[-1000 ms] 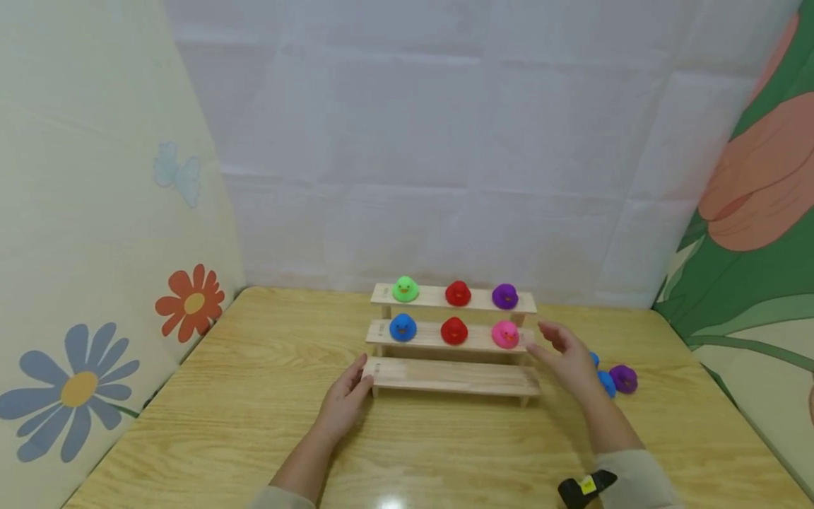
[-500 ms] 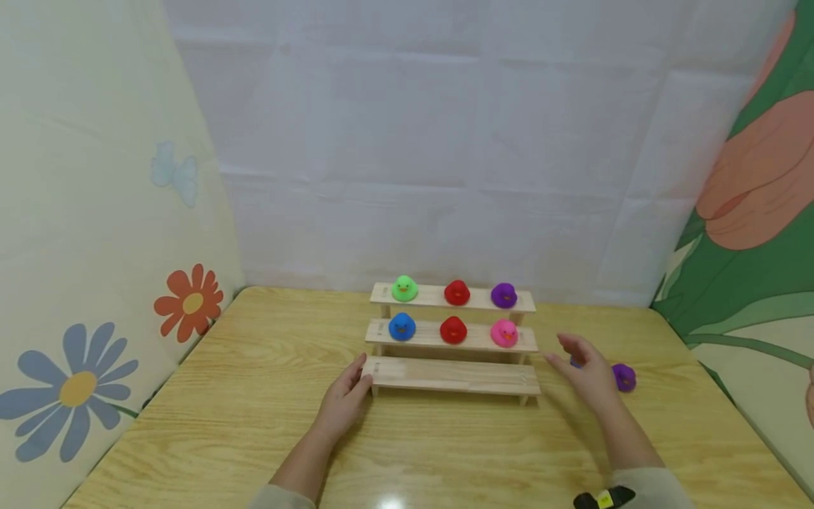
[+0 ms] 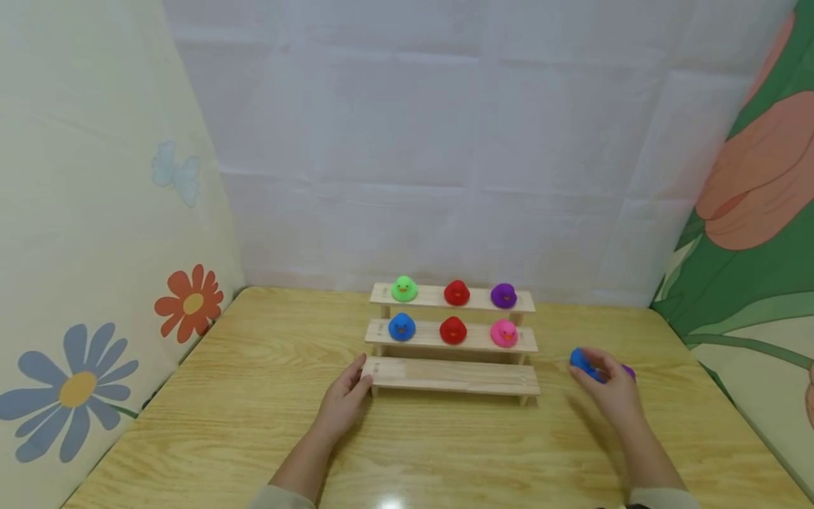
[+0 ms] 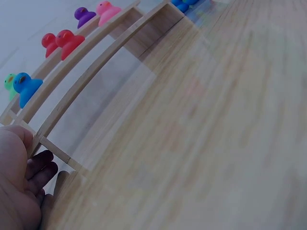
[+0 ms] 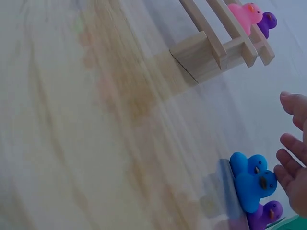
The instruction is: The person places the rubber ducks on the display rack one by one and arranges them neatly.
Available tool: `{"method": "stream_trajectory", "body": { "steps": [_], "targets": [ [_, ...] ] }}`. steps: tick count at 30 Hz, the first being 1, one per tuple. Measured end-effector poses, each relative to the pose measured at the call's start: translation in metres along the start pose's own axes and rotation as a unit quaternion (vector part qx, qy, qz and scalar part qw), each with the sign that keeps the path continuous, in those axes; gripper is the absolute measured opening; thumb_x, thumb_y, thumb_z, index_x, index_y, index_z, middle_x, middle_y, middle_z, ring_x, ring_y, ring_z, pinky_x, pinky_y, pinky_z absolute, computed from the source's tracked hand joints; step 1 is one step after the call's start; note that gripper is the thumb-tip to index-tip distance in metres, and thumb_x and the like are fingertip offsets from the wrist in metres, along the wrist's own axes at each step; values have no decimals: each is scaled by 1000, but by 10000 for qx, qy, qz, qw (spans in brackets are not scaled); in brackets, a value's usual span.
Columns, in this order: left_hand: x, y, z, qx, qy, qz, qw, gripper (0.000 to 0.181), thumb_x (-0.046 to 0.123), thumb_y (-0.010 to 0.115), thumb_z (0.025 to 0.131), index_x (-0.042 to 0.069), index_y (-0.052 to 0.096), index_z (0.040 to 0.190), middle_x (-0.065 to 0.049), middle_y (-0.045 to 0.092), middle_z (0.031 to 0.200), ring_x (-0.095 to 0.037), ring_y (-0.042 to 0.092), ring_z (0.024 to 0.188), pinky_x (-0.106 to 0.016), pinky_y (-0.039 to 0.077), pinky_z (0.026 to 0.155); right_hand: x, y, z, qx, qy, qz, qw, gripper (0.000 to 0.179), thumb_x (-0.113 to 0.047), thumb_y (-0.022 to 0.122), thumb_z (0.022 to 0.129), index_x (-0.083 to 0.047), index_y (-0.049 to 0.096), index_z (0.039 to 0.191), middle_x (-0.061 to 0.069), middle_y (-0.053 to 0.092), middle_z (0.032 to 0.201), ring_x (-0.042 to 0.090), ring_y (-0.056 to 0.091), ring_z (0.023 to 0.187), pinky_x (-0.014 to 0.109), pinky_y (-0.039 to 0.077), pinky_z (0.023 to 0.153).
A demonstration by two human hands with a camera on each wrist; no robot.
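A three-step wooden stand [image 3: 451, 375] is on the table, its lowest step bare. My left hand [image 3: 346, 399] grips the left end of that step, thumb above and fingers curled below the board, as the left wrist view shows. Right of the stand, my right hand [image 3: 613, 396] is over two blue rubber ducks [image 3: 579, 358], partly covering them. In the right wrist view its thumb is spread from the fingers [image 5: 286, 165], whose tips are right at the nearer blue duck [image 5: 254, 189]. A purple rubber duck [image 5: 266, 215] sits beside the blue ones, mostly hidden in the head view.
On the top step sit a green duck [image 3: 404, 289], a red duck [image 3: 457, 293] and a purple duck [image 3: 504, 296]. The middle step bears a blue duck [image 3: 402, 327], a red one and a pink duck [image 3: 504, 333]. A white cloth [image 3: 381, 141] hangs behind.
My right hand has moved right and toward me, away from the stand's right end and over the loose blue ducks. The left hand keeps its hold on the stand.
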State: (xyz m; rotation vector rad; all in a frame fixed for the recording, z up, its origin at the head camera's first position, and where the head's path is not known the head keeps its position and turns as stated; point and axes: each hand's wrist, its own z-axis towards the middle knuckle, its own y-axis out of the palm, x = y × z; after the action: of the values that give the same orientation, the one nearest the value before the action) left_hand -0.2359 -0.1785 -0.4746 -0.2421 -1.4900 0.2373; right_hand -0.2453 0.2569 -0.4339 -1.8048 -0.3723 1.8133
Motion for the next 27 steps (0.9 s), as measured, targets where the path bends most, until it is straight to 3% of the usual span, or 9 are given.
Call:
{"method": "stream_trajectory", "body": {
  "steps": [9,21,24,27],
  "targets": [
    [0,0,0,-12,-12,-38,10000,55,19,47,104,-3,28,152,-26,36,153,-39,33,143,-51,31,117,5,-12,-8,-153,514,351,9979,65,-34,63,96,-4,38,147,25,32,156,40,30,145,52,30,119],
    [1,-1,-1,-10,12,15,10000,56,20,46,105,-3,28,152,-26,35,153,-39,33,143,-52,32,117,18,-22,-8,-262,592,134,9978,69,-34,64,95,-2,34,149,26,31,156,42,28,145,52,30,118],
    [0,0,0,-3,-42,56,10000,56,22,46,105,-2,28,152,-25,36,153,-38,35,143,-51,32,117,21,-22,-8,-274,590,138,9978,68,-30,64,95,-1,34,149,26,32,155,40,29,145,50,31,118],
    [-1,0,2,19,-86,51,9999,56,22,46,105,-1,29,152,-25,38,153,-38,36,142,-51,32,117,26,-21,-8,-240,570,74,9981,67,-30,66,95,0,37,147,26,36,154,37,35,143,21,41,110]
  ]
}}
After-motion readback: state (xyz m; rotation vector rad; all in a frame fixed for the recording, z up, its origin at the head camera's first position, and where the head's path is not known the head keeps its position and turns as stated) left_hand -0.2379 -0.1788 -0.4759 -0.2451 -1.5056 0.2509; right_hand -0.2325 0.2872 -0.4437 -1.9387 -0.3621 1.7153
